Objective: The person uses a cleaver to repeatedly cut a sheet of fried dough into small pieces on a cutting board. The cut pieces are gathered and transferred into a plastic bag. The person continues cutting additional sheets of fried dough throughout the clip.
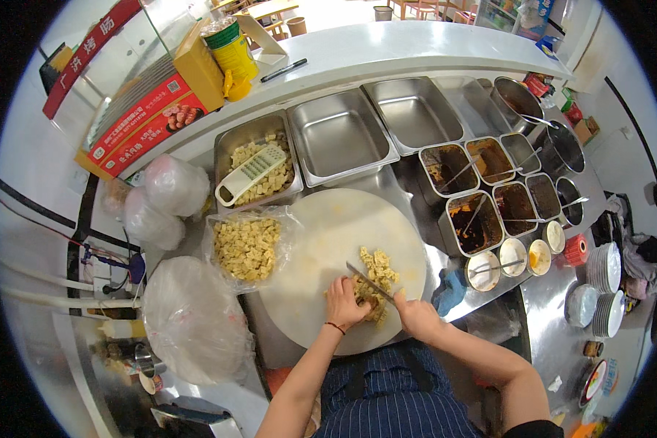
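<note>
My right hand (420,318) grips the handle of a kitchen knife (370,281), its blade pointing up and left across chopped pale-yellow food (379,265). My left hand (347,304) presses on a piece of that food, partly hidden beneath the fingers, just left of the blade. Both hands work over a large round white cutting board (312,241). Beside the board's left edge, a plastic-lined container (246,246) is full of pale-yellow cubes. Behind it, a steel pan (254,123) holds more cubes, with a white handheld grater (253,173) lying on top.
Two bare steel pans (342,134) (416,112) stand behind the board. Square sauce containers (473,222) with spoons and several small bowls (482,270) occupy the right. A blue cloth (450,291) lies by the board. Plastic-covered goods (194,317) sit at left; stacked plates (607,315) at far right.
</note>
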### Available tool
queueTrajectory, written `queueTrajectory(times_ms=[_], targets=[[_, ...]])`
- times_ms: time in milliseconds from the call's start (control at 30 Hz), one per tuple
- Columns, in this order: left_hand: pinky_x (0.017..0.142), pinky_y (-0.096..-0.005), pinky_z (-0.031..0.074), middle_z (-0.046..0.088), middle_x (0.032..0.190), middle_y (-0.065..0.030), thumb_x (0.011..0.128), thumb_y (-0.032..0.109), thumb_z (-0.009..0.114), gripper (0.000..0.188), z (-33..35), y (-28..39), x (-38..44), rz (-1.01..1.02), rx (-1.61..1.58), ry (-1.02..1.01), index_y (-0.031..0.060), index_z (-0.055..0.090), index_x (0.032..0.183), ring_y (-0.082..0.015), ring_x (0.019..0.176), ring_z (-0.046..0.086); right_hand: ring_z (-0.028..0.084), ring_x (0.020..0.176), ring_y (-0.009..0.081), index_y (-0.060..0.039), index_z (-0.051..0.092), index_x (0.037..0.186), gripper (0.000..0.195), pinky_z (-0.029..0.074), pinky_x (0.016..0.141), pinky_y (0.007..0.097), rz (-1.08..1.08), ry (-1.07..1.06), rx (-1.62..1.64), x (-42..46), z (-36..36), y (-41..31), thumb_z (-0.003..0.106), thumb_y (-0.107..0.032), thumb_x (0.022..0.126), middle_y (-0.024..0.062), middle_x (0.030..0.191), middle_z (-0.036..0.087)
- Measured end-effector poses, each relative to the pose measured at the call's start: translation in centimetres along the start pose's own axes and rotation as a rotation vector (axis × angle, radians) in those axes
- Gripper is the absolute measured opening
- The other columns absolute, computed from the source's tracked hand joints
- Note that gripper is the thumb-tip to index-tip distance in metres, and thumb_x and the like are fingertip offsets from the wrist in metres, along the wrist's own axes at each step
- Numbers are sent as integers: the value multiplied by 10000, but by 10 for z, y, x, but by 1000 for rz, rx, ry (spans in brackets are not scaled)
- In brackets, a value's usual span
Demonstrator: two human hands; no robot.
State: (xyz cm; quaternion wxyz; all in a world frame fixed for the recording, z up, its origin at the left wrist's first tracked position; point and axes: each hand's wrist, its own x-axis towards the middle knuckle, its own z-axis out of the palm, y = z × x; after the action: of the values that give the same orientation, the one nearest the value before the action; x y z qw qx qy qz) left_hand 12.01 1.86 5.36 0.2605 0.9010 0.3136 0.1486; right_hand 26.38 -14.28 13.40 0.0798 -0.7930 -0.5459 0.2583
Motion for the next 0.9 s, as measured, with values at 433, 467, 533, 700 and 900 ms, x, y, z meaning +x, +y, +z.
queueTrajectory(times_ms=[433, 467, 533, 700, 900], targets=[[840, -462, 456, 545, 1075, -137, 754, 296, 711, 359, 3, -7, -1, 61, -67, -37, 68, 598, 1008, -359, 997, 517, 651, 684, 456, 25, 408, 1185, 422, 526, 629, 543, 7, 107, 157, 37, 38, 21, 587, -80, 818, 247, 716, 656], [853, -466, 456, 546, 1061, -141, 759, 278, 705, 342, -2, -8, -3, 68, -127, 11, 65, 602, 1005, -364, 989, 518, 656, 684, 450, 28, 406, 1203, 438, 529, 630, 540, -5, 50, 117, 24, 25, 16, 585, -76, 817, 245, 716, 658], [864, -470, 460, 548, 1045, -147, 763, 246, 695, 304, -1, -9, -6, 97, -158, 53, 61, 609, 987, -371, 977, 524, 667, 691, 435, 31, 403, 1232, 461, 536, 630, 530, -14, -39, 48, 6, 5, 5, 578, -67, 816, 240, 720, 663], [852, -461, 472, 561, 1041, -150, 760, 184, 675, 213, 16, -14, -6, 142, -80, 84, 56, 619, 922, -369, 965, 540, 689, 707, 408, 28, 418, 1213, 433, 553, 628, 502, -16, 4, -3, 4, 37, 9, 568, -54, 816, 227, 731, 674], [847, -451, 475, 567, 1046, -151, 768, 225, 698, 279, 18, -17, -8, 129, -103, 42, 55, 609, 970, -365, 974, 550, 640, 710, 488, 9, 425, 1087, 257, 517, 635, 549, 30, 59, 114, 50, 45, -5, 544, -92, 883, 287, 750, 647]])
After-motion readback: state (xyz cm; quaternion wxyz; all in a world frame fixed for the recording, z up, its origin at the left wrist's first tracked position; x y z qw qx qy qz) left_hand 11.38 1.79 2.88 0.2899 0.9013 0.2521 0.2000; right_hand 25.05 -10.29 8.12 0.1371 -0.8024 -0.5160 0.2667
